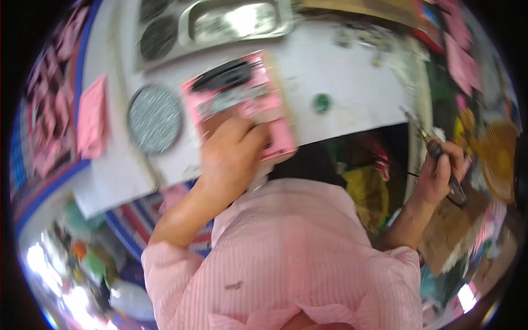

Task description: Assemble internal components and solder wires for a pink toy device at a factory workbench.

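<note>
My left hand rests over the near part of a pink board, its fingers bent and closed against it. What lies under those fingertips is hidden. A black elongated part sits at the board's far end, and a grey metallic strip crosses its middle. Off to the right, beyond the table's edge, my right hand grips what looks like a soldering iron by its dark handle. Its thin metal tip points up and left, toward the table's right side. Motion blurs the picture somewhat.
Left of the board stands a round dish of fine grey pieces. Behind it is a metal tray. A small green round thing lies on the white table. A pink packet is far left; an amber basket is far right.
</note>
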Tool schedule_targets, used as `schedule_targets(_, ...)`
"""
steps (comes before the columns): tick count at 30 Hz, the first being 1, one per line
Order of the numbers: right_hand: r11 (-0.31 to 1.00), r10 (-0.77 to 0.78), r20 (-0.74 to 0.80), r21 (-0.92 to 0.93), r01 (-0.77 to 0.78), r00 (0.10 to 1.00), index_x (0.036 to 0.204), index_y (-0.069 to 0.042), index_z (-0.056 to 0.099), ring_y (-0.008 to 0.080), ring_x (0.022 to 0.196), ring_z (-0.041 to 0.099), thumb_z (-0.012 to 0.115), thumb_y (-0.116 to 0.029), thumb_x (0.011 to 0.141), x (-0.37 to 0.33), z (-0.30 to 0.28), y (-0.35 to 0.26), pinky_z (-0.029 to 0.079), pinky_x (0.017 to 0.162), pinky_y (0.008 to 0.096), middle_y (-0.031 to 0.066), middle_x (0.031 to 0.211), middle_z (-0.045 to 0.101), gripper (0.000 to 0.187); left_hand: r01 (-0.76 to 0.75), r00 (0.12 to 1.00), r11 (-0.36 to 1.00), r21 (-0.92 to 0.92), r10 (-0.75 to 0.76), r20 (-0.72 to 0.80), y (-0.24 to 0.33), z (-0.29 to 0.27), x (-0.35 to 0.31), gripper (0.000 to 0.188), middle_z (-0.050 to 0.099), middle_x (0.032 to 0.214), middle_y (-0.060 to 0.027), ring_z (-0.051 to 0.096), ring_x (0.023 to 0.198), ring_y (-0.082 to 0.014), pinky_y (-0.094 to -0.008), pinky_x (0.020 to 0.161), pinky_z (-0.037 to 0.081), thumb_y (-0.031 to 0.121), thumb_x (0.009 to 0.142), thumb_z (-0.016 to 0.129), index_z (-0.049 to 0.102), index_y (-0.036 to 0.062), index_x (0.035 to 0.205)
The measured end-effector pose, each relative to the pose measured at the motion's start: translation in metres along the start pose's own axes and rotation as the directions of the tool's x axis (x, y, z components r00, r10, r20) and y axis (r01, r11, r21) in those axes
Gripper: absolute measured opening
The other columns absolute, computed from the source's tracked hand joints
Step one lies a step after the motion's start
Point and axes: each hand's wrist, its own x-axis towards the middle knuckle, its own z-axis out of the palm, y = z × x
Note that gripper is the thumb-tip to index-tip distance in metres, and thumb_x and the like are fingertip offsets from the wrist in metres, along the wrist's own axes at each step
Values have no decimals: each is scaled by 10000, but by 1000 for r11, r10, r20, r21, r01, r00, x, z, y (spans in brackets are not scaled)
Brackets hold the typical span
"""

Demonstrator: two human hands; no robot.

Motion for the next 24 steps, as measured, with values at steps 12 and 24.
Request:
schedule_targets(12, 921, -292, -637, -389, 30, 713, 987, -3, 674, 108, 786, 610, 652, -70, 945, 48, -162, -5, 493, 702, 238, 61, 937, 665, 82, -28, 995, 995, -96, 19, -94, 12, 8, -3, 255, 689, 1034, -176, 670, 907, -348, -407, 809, 536, -51, 833, 718, 651, -15, 1075)
schedule_targets(24, 911, 405, 143, 18, -412, 903, 1070, -18, 640, 70, 544, 382, 694, -356, 962, -42, 54, 15, 320, 500, 224, -11, 705, 478, 358, 73, 992, 948, -309, -101, -73, -8, 0, -18, 249, 686, 959, -133, 655, 796, -326, -411, 687, 529, -29, 821, 694, 619, 14, 1055)
